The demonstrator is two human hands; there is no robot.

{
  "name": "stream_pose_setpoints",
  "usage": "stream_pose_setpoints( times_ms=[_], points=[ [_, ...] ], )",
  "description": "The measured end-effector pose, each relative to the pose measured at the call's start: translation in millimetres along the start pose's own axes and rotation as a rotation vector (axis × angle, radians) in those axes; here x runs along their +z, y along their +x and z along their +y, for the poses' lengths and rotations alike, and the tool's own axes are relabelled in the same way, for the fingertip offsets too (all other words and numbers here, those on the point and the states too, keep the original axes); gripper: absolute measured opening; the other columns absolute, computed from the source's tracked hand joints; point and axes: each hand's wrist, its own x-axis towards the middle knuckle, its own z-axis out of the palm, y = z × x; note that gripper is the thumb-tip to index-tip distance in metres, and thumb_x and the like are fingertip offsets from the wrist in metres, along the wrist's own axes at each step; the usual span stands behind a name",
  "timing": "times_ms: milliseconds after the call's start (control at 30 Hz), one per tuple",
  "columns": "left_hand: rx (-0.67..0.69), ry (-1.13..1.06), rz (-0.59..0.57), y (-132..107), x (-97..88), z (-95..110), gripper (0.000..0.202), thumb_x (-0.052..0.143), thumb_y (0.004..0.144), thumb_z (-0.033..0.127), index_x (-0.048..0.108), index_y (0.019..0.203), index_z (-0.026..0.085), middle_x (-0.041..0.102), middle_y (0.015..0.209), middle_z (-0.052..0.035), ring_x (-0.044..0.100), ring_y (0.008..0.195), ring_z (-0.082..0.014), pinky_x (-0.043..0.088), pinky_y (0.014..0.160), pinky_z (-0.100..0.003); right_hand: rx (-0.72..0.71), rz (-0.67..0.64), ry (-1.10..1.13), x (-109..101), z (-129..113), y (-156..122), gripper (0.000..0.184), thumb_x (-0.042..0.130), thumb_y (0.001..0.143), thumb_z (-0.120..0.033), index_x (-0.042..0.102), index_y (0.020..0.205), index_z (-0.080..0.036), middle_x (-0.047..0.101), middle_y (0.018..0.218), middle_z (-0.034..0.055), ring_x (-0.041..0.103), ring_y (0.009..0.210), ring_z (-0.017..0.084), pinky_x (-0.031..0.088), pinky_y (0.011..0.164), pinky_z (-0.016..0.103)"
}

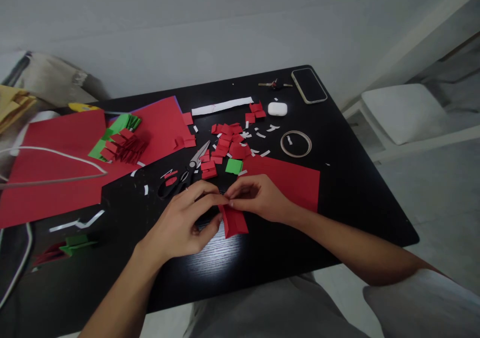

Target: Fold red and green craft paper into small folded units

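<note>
A folded red paper piece is held over the black table by both of my hands. My left hand grips its left and upper side, fingers bent. My right hand pinches the top edge between thumb and fingers. Just beyond my left hand lie black-handled scissors, blades pointing away. A heap of small folded red papers and one green paper piece lie ahead of my hands. Under my right wrist is a flat red sheet.
Large red sheets cover the left, with stacked folded green and red papers on them. A white cable loops there. Farther right are a tape roll, a white earbud case, a phone and a white strip.
</note>
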Motion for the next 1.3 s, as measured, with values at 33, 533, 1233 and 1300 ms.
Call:
stream_pose_setpoints(
  times_ms=[33,533,1233,1300],
  points=[
    [0.000,0.002,-0.003,0.6,-0.1,0.6,0.028,0.064,0.090,0.012,0.068,0.117,0.017,0.066,0.113,-0.0102,0.068,0.102,-0.0201,0.058,0.086,-0.030,-0.003,0.002,-0.001,0.2,-0.5,-0.4,0.014,0.085,0.076,-0.022,0.080,0.089,-0.020,0.079,0.083,0.0012,0.075,0.079,0.015,0.060,0.078,0.028],
    [0.016,0.056,0.180,-4.4,13.4,-4.1,0.024,0.072,0.093,0.013,0.064,0.116,0.018,0.077,0.104,-0.0050,0.076,0.093,-0.0147,0.060,0.087,-0.023,-0.092,0.092,0.028,4.7,-4.8,-3.6,0.014,0.085,0.080,-0.023,0.082,0.093,-0.021,0.081,0.089,0.0028,0.077,0.085,0.016,0.062,0.082,0.029],
    [-0.002,0.030,0.186,-0.8,13.2,-2.7,0.019,0.071,0.092,0.012,0.065,0.108,0.020,0.078,0.100,-0.0045,0.077,0.090,-0.0161,0.062,0.082,-0.025,-0.089,0.125,-0.062,7.8,-7.1,-4.9,0.015,0.086,0.081,-0.032,0.083,0.091,-0.021,0.081,0.088,0.0038,0.077,0.084,0.018,0.062,0.079,0.030],
    [0.005,0.031,0.184,-0.9,13.6,-3.2,0.019,0.071,0.092,0.012,0.065,0.109,0.020,0.078,0.101,-0.0049,0.077,0.091,-0.0163,0.062,0.082,-0.026,-0.088,0.142,-0.072,8.5,-7.7,-5.0,0.017,0.086,0.081,-0.034,0.083,0.090,-0.021,0.081,0.088,0.0039,0.076,0.084,0.019,0.061,0.078,0.031]
  ],
)
